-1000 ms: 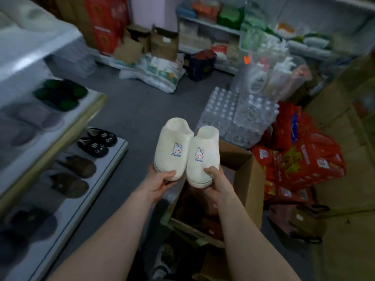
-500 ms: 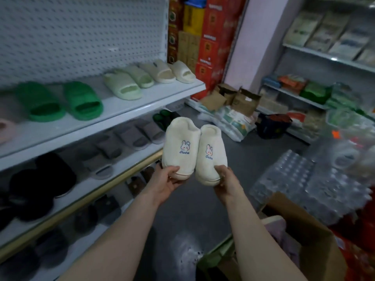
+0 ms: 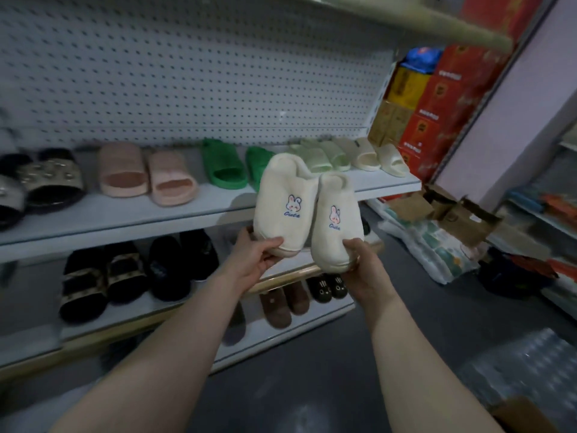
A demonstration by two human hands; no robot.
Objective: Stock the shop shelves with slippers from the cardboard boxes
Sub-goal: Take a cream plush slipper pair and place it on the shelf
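Note:
I hold up a pair of cream plush slippers with a rabbit motif in front of the shelving. My left hand (image 3: 256, 256) grips the toe end of the left slipper (image 3: 282, 198). My right hand (image 3: 363, 267) grips the toe end of the right slipper (image 3: 335, 218). Both slippers hang in the air, side by side and touching, level with the front edge of the upper shelf (image 3: 131, 214). Only a corner of the cardboard box (image 3: 524, 415) shows at the bottom right.
The upper shelf carries pink (image 3: 146, 175), green (image 3: 226, 165), pale green and cream slides. Dark and brown slippers (image 3: 281, 304) fill the lower shelves. Stacked red and yellow cartons (image 3: 434, 120) stand at the shelf's right end. Open boxes and bagged goods (image 3: 437, 235) lie on the grey floor.
My view has swung left and up from the box to the shelves. Both hands have carried the cream slippers closer to the upper shelf, grips unchanged.

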